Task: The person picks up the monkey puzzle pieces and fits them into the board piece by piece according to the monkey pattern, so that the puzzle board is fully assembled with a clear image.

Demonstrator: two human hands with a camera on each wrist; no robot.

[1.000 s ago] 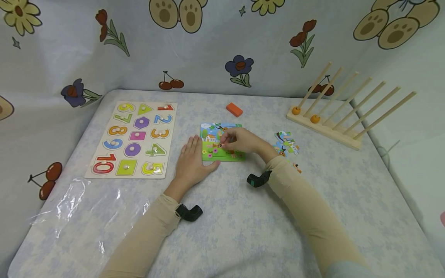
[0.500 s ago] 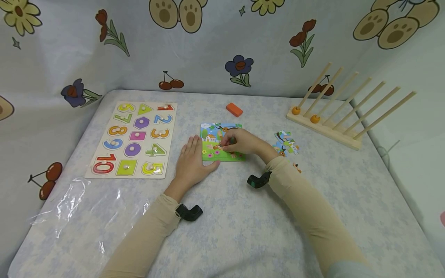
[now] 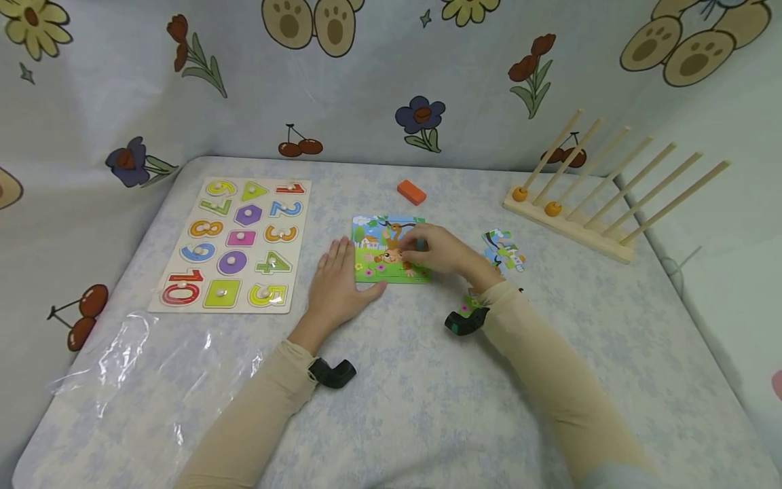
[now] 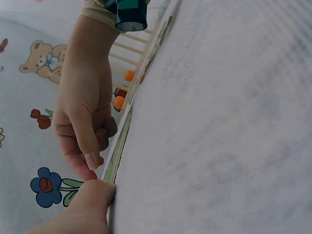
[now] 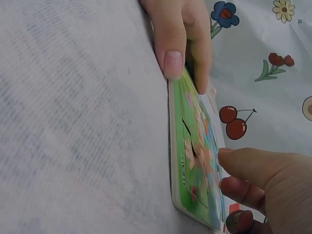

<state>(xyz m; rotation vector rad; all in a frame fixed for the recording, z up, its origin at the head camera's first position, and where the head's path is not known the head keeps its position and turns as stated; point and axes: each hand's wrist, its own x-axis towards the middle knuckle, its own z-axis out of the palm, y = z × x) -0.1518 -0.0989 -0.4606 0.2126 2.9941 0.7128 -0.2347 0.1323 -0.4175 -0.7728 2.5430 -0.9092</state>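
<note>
Right hand bent over the picture puzzle, left hand flat beside it

The right hand [image 3: 435, 250], fingers bent, is over the right half of the puzzle board [image 3: 397, 280] at mid-frame; whether its fingertips hold a piece I cannot tell. The left hand [image 3: 338, 285] lies flat, fingers straight, against the board's left side, thumb at the lower edge. Pieces fill much of the board; loose pieces [image 3: 506, 255] lie to its right. At left, a number board [image 3: 212, 272] holds knobbed numbers and shapes. At upper right, a peg stand [image 3: 589, 233] carries orange beads [image 3: 520, 195]. The right wrist view adds small lettering on the puzzle; the left wrist view, a teddy bear [image 4: 43, 58] on the backdrop.
</note>
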